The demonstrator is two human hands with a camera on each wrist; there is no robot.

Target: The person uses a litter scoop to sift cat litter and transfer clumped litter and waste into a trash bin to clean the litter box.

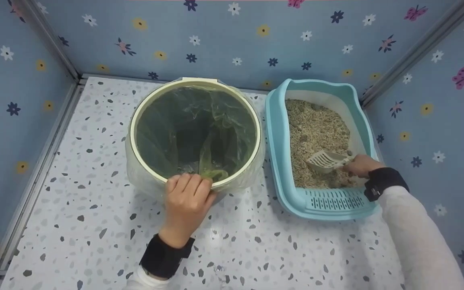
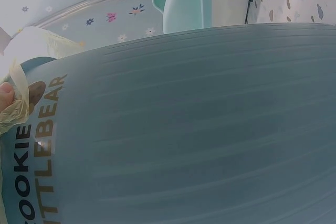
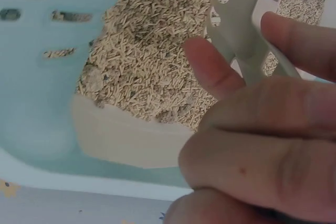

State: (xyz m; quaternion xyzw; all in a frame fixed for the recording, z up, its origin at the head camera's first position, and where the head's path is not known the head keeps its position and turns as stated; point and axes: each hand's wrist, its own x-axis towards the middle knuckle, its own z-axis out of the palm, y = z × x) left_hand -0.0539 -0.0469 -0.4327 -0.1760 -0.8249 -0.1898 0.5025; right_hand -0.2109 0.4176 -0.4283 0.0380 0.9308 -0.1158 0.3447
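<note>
My right hand [image 1: 361,165] grips the handle of a beige slotted litter scoop [image 1: 326,160], held over the litter [image 1: 316,125] in a turquoise litter box [image 1: 278,157]. In the right wrist view, curled fingers [image 3: 252,150] wrap the scoop's handle [image 3: 283,61] above pellet-like litter. My left hand [image 1: 189,197] holds the near rim of a round trash bin [image 1: 134,133], fingers bent over the edge and the bag. A translucent yellowish bag [image 1: 236,108] lines the bin and folds over its rim. From the left wrist, the bin's grey-blue outer wall [image 2: 184,119] fills most of the view.
The bin stands left of the litter box on a white speckled floor [image 1: 91,161]. Flower-patterned walls [image 1: 240,44] enclose the back and both sides, with metal strips at the corners. A grate [image 1: 336,203] forms the litter box's near edge.
</note>
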